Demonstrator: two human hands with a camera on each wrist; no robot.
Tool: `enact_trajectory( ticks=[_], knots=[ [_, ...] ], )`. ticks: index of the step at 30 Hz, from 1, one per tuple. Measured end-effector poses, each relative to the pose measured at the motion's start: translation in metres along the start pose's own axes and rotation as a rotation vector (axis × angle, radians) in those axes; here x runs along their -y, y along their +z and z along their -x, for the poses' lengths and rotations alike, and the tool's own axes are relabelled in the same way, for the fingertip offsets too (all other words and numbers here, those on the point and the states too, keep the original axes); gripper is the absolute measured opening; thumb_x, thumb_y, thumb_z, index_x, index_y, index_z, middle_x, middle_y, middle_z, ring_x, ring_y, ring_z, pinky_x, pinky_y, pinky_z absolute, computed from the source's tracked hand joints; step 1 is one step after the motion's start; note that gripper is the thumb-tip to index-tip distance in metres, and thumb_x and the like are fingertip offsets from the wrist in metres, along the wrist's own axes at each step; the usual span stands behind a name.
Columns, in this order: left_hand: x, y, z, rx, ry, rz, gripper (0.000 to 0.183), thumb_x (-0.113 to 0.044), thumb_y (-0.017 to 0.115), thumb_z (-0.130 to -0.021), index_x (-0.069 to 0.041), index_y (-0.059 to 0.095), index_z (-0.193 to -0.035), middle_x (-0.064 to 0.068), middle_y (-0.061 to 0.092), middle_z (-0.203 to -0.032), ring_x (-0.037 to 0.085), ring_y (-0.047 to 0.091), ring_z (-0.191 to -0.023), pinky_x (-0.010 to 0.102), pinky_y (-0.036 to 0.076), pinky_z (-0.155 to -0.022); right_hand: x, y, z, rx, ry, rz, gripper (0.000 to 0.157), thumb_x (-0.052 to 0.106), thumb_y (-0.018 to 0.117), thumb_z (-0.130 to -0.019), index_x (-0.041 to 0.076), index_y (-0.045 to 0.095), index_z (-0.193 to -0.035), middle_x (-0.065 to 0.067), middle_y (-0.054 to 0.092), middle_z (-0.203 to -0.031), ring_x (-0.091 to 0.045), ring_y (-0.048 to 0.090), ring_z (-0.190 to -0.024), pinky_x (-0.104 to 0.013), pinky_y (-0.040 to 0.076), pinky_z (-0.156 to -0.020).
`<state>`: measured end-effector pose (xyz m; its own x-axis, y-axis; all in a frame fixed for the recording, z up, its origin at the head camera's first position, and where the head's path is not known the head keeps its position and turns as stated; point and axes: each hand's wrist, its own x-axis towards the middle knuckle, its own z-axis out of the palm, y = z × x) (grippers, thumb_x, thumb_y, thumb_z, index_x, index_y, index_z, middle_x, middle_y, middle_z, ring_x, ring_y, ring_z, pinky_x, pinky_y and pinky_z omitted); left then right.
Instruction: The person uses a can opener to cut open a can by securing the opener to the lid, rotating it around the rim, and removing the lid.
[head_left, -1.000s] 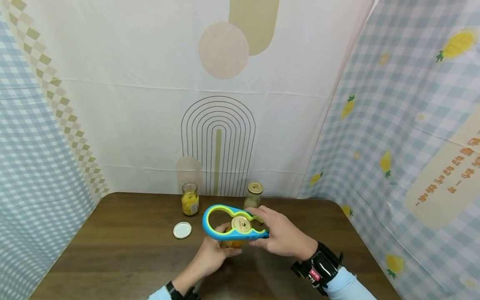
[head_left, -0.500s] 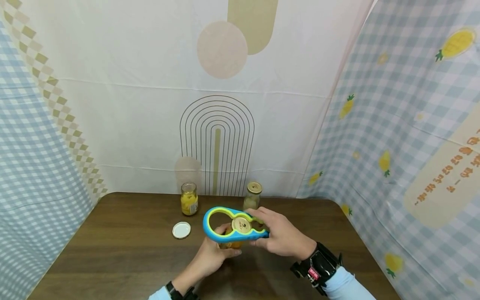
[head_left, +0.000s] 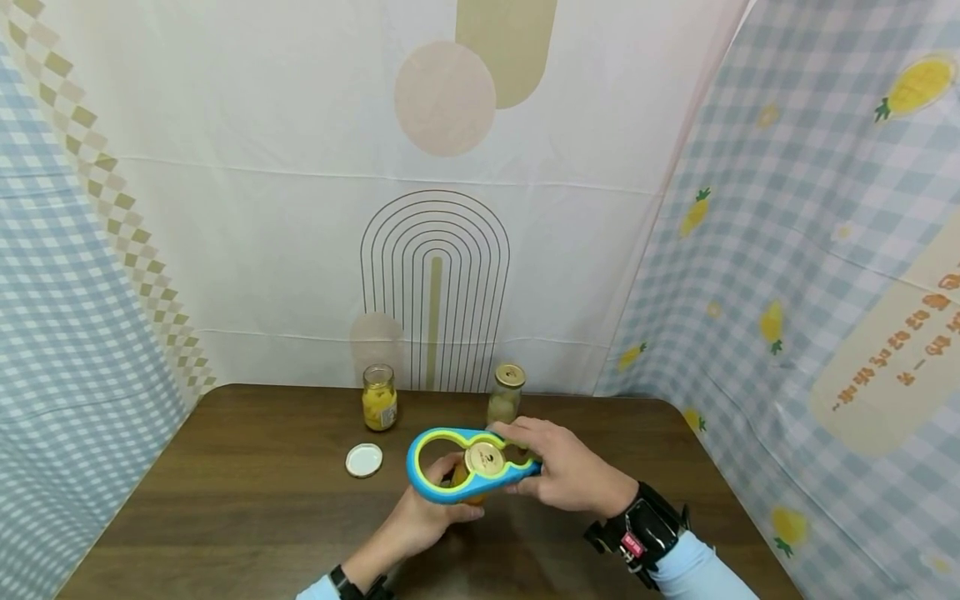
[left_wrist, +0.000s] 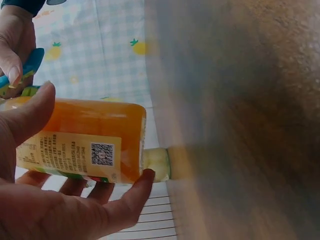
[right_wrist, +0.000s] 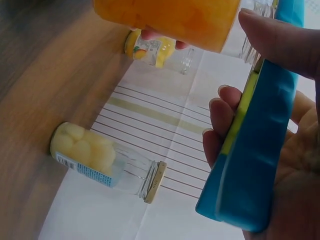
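At lower centre I have my left grip point(head_left: 422, 512) clamped on the orange jar point(left_wrist: 87, 117), my right grip point(head_left: 561, 463) clamped on the opener point(head_left: 447, 492) round its lid point(head_left: 485, 458), not yet off; the uncapped jar point(head_left: 379, 406) looks done, the capped jar point(head_left: 504, 404) remaining

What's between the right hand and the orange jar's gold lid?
The blue-and-green opener. The right hand grips one end; the gold lid shows in its middle opening. I see nothing else between.

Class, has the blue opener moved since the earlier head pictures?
Yes: against the white lid, the blue opener has swung, its picture-left end lower in the view.
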<state>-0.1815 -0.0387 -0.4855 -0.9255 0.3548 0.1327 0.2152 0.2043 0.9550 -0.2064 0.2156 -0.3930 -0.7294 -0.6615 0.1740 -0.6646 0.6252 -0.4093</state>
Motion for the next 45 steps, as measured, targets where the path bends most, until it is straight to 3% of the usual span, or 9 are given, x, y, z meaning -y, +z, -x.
enact_trajectory(
  ticks=[8, 13, 15, 17, 22, 25, 33, 40, 45],
  knots=[
    [0.003, -0.003, -0.001, 0.059, 0.029, 0.016, 0.070, -0.031, 0.088, -0.090, -0.011, 0.057, -0.150, 0.008, 0.062, -0.152, 0.030, 0.055, -0.146, 0.051, 0.049, -0.116, 0.002, -0.005, -0.001, 0.024, -0.056, 0.049, 0.078, 0.028, 0.090, -0.087, 0.027, 0.055, -0.157, 0.014, 0.065, -0.140, -0.012, 0.059, -0.124, -0.042, 0.051, -0.105],
    [0.009, -0.007, -0.002, 0.152, 0.230, 0.062, 0.062, -0.020, 0.084, -0.095, -0.012, 0.058, -0.150, 0.010, 0.066, -0.148, 0.009, 0.061, -0.136, 0.031, 0.053, -0.111, 0.000, -0.009, -0.004, 0.063, -0.117, 0.059, 0.072, 0.029, 0.087, -0.090, 0.029, 0.056, -0.155, 0.013, 0.064, -0.145, -0.012, 0.057, -0.126, -0.044, 0.047, -0.108],
    [0.013, -0.008, -0.003, 0.203, 0.312, 0.108, 0.060, -0.012, 0.081, -0.096, -0.008, 0.057, -0.150, 0.016, 0.066, -0.145, 0.003, 0.063, -0.130, 0.028, 0.056, -0.106, -0.001, -0.010, -0.005, 0.079, -0.139, 0.055, 0.070, 0.030, 0.086, -0.090, 0.032, 0.057, -0.155, 0.014, 0.064, -0.145, -0.011, 0.057, -0.127, -0.044, 0.045, -0.110],
    [0.015, -0.009, -0.003, 0.237, 0.341, 0.127, 0.056, -0.009, 0.080, -0.096, -0.004, 0.058, -0.147, 0.021, 0.065, -0.141, 0.000, 0.063, -0.125, 0.028, 0.059, -0.101, -0.001, -0.009, -0.006, 0.085, -0.157, 0.057, 0.070, 0.031, 0.086, -0.090, 0.033, 0.057, -0.154, 0.015, 0.064, -0.145, -0.011, 0.056, -0.127, -0.045, 0.044, -0.111],
    [0.021, -0.015, -0.003, 0.313, 0.264, 0.139, 0.049, -0.014, 0.072, -0.101, -0.001, 0.058, -0.146, 0.023, 0.063, -0.142, -0.003, 0.060, -0.123, 0.031, 0.057, -0.102, -0.003, -0.007, -0.006, 0.086, -0.184, 0.068, 0.071, 0.029, 0.088, -0.088, 0.031, 0.059, -0.152, 0.014, 0.066, -0.143, -0.010, 0.057, -0.125, -0.043, 0.043, -0.111],
    [0.025, -0.018, -0.004, 0.344, 0.257, 0.126, 0.050, -0.018, 0.069, -0.104, -0.002, 0.056, -0.149, 0.020, 0.062, -0.146, -0.003, 0.058, -0.127, 0.033, 0.057, -0.103, -0.003, -0.006, -0.007, 0.093, -0.177, 0.067, 0.071, 0.028, 0.088, -0.088, 0.031, 0.059, -0.152, 0.015, 0.066, -0.143, -0.011, 0.056, -0.126, -0.044, 0.043, -0.111],
    [0.021, -0.018, -0.003, 0.328, 0.178, 0.138, 0.052, -0.017, 0.070, -0.102, 0.001, 0.056, -0.149, 0.026, 0.059, -0.147, -0.004, 0.058, -0.125, 0.035, 0.056, -0.104, -0.003, -0.006, -0.007, 0.091, -0.185, 0.061, 0.071, 0.029, 0.088, -0.088, 0.030, 0.059, -0.153, 0.014, 0.066, -0.143, -0.010, 0.057, -0.125, -0.045, 0.042, -0.111],
    [0.019, -0.017, -0.001, 0.322, 0.178, 0.161, 0.053, -0.011, 0.069, -0.101, 0.003, 0.054, -0.150, 0.028, 0.058, -0.149, -0.006, 0.058, -0.125, 0.039, 0.058, -0.104, -0.003, -0.004, -0.008, 0.062, -0.225, 0.070, 0.073, 0.031, 0.089, -0.086, 0.027, 0.060, -0.153, 0.014, 0.067, -0.141, -0.009, 0.059, -0.123, -0.043, 0.043, -0.109],
    [0.020, -0.018, 0.000, 0.322, 0.218, 0.170, 0.051, -0.009, 0.069, -0.101, 0.000, 0.055, -0.149, 0.026, 0.059, -0.148, -0.002, 0.059, -0.126, 0.033, 0.058, -0.102, -0.003, -0.003, -0.007, 0.082, -0.189, 0.028, 0.074, 0.031, 0.088, -0.088, 0.032, 0.057, -0.155, 0.016, 0.064, -0.144, -0.010, 0.056, -0.126, -0.044, 0.042, -0.111]
  ],
)
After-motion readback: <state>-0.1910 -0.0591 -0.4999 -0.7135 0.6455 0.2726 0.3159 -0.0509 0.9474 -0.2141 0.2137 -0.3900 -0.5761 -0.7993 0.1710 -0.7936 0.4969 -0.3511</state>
